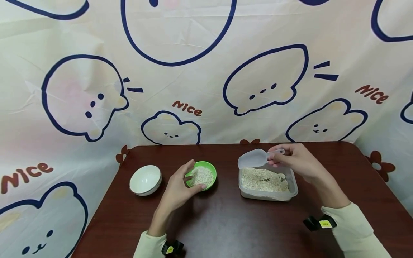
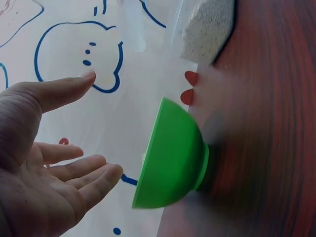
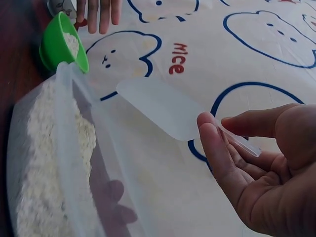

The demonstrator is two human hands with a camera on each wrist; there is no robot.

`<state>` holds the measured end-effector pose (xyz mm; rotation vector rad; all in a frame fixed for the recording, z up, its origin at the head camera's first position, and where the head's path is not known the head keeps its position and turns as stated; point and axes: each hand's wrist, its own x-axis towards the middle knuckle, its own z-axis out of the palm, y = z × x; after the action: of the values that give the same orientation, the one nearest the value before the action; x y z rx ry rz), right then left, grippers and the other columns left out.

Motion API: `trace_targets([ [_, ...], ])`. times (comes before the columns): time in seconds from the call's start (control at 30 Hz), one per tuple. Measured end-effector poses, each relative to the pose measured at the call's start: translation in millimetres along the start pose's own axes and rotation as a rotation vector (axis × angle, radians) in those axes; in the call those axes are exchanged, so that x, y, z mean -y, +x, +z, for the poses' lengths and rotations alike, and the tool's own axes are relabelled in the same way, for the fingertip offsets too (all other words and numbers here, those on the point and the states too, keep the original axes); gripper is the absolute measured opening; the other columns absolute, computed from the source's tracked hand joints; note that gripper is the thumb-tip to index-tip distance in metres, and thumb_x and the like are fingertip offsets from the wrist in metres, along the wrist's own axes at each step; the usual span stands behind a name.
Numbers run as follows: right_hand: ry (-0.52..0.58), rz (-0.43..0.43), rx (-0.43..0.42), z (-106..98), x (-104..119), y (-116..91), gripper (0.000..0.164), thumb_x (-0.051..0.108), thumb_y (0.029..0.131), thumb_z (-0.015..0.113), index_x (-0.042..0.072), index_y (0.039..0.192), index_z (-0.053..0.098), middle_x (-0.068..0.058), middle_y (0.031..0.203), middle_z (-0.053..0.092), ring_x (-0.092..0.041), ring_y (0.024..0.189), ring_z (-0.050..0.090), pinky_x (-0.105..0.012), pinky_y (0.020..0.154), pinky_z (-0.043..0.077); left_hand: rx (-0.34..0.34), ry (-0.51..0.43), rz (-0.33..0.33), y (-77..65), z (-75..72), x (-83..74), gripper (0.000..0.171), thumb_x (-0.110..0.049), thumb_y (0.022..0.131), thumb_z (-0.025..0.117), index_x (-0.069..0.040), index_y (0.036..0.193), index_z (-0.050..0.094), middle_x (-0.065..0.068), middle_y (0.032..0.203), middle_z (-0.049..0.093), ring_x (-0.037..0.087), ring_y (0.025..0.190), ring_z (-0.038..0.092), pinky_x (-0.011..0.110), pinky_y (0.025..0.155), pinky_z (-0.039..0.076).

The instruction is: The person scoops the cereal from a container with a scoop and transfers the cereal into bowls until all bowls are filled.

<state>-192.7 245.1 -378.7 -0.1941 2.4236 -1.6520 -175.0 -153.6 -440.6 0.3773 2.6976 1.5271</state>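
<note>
My right hand (image 1: 298, 161) pinches the handle of a translucent plastic scoop (image 1: 253, 158) between thumb and fingers. The scoop is above the far-left part of a clear plastic tub (image 1: 267, 196) of pale flakes, which look like oats (image 1: 262, 180). In the right wrist view the scoop's blade (image 3: 155, 106) is tilted, and no flakes show on it. A green bowl (image 2: 173, 158) holding more pale flakes (image 1: 202, 176) stands left of the tub. My left hand (image 1: 180, 188) is beside this bowl, thumb and fingers spread; the left wrist view shows a gap between them and the bowl.
A white bowl (image 1: 145, 180) stands on the brown table (image 1: 222, 229), left of the green one. Behind the table's far edge hangs a cloth (image 1: 213, 89) printed with cartoon animals. Dark bands with yellow labels are on both wrists.
</note>
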Motion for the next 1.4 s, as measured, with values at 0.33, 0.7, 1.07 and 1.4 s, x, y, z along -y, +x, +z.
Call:
trace_targets([
  [0.33,0.016,0.032,-0.028,-16.6,-23.4,-18.8,0.043,0.020,0.109,0.066,-0.012,0.136,0.061,-0.012,0.108,0.081,-0.015,0.094,0.081,-0.031,0.084,0.069,0.041,-0.027,0.046,0.9,26.7,-14.4,0.091,-0.013,0.083,0.094,-0.003,0.160,0.047,0.016,0.162,0.054,0.032,0.150,0.054,0.048,0.112,0.058],
  [0.7,-0.005,0.064,-0.048,-34.8,-42.1,-35.8,0.046,0.021,0.110,0.064,-0.014,0.138,0.059,-0.017,0.111,0.080,-0.017,0.096,0.081,-0.029,0.083,0.069,0.179,-0.038,0.079,6.8,55.2,-29.2,0.092,-0.021,0.089,0.091,-0.007,0.164,0.041,0.013,0.166,0.050,0.032,0.150,0.054,0.050,0.114,0.056],
  [1.07,-0.056,0.086,-0.046,-50.2,-46.0,-45.4,0.047,0.022,0.111,0.063,-0.015,0.140,0.058,-0.015,0.112,0.079,-0.011,0.091,0.078,-0.027,0.081,0.068,0.223,-0.052,0.108,13.6,73.3,-28.3,0.090,-0.018,0.088,0.091,-0.005,0.163,0.043,0.017,0.162,0.053,0.035,0.147,0.056,0.048,0.114,0.057],
  [1.4,-0.069,0.103,0.006,-52.8,-50.7,-44.8,0.042,0.016,0.110,0.062,-0.015,0.138,0.059,-0.016,0.109,0.079,-0.012,0.089,0.078,-0.029,0.081,0.069,0.253,-0.039,0.101,22.3,89.3,-26.4,0.091,-0.020,0.088,0.092,-0.003,0.163,0.043,0.019,0.160,0.055,0.035,0.142,0.061,0.047,0.112,0.059],
])
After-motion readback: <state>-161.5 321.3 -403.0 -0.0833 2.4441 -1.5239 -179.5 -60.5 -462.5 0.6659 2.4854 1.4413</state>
